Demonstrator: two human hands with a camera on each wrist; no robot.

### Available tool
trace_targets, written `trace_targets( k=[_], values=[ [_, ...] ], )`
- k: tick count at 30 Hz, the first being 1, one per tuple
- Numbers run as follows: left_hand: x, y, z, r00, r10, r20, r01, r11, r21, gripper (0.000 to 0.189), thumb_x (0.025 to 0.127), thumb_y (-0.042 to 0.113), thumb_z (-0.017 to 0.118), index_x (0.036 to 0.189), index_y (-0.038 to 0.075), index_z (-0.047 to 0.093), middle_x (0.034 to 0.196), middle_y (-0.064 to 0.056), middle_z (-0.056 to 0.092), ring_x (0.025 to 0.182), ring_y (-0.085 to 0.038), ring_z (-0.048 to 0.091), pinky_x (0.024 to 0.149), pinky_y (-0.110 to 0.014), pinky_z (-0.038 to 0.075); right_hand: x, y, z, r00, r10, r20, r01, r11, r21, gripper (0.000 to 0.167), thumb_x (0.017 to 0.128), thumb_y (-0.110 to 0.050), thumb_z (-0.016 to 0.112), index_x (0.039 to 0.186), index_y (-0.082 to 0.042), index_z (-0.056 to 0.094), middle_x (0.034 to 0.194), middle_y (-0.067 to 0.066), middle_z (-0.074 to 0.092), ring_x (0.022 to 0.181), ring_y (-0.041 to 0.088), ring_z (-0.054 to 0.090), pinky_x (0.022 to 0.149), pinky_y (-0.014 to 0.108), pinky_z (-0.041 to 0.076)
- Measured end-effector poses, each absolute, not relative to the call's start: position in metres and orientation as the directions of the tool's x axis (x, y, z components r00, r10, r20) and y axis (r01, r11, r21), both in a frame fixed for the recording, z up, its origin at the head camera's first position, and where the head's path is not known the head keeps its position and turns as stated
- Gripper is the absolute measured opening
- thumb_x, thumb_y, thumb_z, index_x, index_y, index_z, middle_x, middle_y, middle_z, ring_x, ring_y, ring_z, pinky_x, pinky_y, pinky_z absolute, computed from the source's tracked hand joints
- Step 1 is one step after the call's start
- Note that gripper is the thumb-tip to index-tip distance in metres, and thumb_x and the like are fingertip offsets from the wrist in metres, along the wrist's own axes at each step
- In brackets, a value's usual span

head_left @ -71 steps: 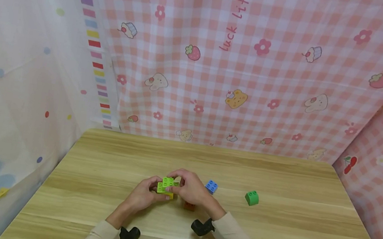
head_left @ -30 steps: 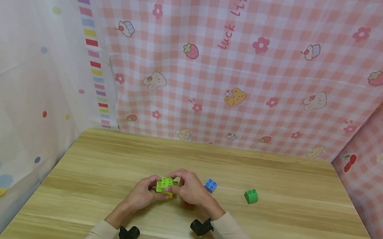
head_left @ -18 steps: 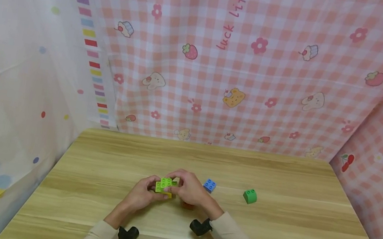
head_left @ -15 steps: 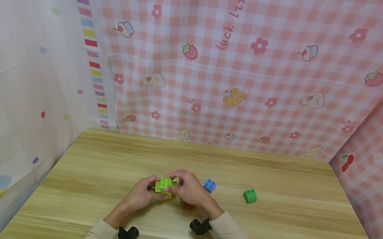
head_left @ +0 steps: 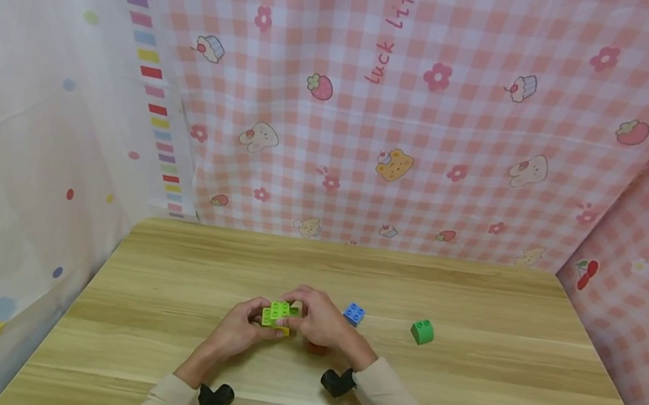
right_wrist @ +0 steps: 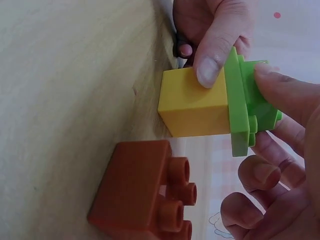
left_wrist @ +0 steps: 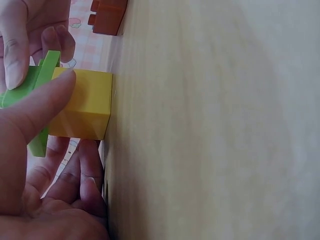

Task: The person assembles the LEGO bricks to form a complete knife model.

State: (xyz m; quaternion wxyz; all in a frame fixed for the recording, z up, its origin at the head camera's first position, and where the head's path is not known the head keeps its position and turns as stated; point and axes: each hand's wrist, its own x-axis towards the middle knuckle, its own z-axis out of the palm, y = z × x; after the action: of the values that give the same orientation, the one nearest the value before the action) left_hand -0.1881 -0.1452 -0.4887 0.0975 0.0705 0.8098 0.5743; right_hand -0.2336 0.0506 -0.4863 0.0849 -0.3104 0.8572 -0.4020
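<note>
A small stack stands on the table between my two hands: a yellow brick (right_wrist: 195,102) at the bottom, a wider light green plate (right_wrist: 237,105) on it, and a light green studded brick (head_left: 280,308) on top. My left hand (head_left: 239,330) grips the yellow brick from the left, its thumb (left_wrist: 52,95) lying across the plate's edge onto the yellow side. From the right, my right hand (head_left: 321,317) pinches the top green brick between thumb and fingers. Beside the stack, partly under the right hand in the head view, sits a reddish-brown brick (right_wrist: 132,187).
A blue brick (head_left: 354,314) lies behind and right of my right hand. Farther right is a dark green curved-top brick (head_left: 422,331). Black wrist pieces (head_left: 216,398) stick out at both cuffs. A checked cloth (head_left: 400,123) hangs along the wooden table's (head_left: 477,404) back edge.
The whole head view has drifted slightly left. Both hands keep the same hold on the stack, and the loose bricks stay where they were on the table.
</note>
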Motion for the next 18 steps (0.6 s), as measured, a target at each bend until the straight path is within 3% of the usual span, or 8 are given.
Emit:
trace_targets(
  k=[9,18],
  values=[
    [-0.1891,-0.1454,-0.4915,-0.972,0.226,-0.072,0.008,0.337,0.941,0.028,0.082,0.003,0.078,0.105,0.002,0.063,0.099,-0.006,0.068,0.091,-0.021,0.061,0.081,-0.034,0.045,-0.2307,0.0503,-0.489,-0.748,-0.646,0.149,-0.58,0.528,-0.621,0.038,0.093,-0.022,0.071,0.128,-0.007,0.064,0.12,0.004,0.062,0.1,0.013,0.058,0.085,0.027,0.049],
    [-0.1889,-0.1459,-0.4906,-0.964,0.253,-0.078,0.01,0.328,0.945,0.029,0.082,0.003,0.078,0.107,0.002,0.063,0.102,-0.007,0.068,0.092,-0.019,0.061,0.082,-0.034,0.045,-0.2288,0.0513,-0.4882,-0.742,-0.65,0.166,-0.606,0.544,-0.58,0.04,0.093,-0.024,0.07,0.129,-0.007,0.063,0.123,0.005,0.062,0.103,0.014,0.059,0.087,0.029,0.049]
  ],
)
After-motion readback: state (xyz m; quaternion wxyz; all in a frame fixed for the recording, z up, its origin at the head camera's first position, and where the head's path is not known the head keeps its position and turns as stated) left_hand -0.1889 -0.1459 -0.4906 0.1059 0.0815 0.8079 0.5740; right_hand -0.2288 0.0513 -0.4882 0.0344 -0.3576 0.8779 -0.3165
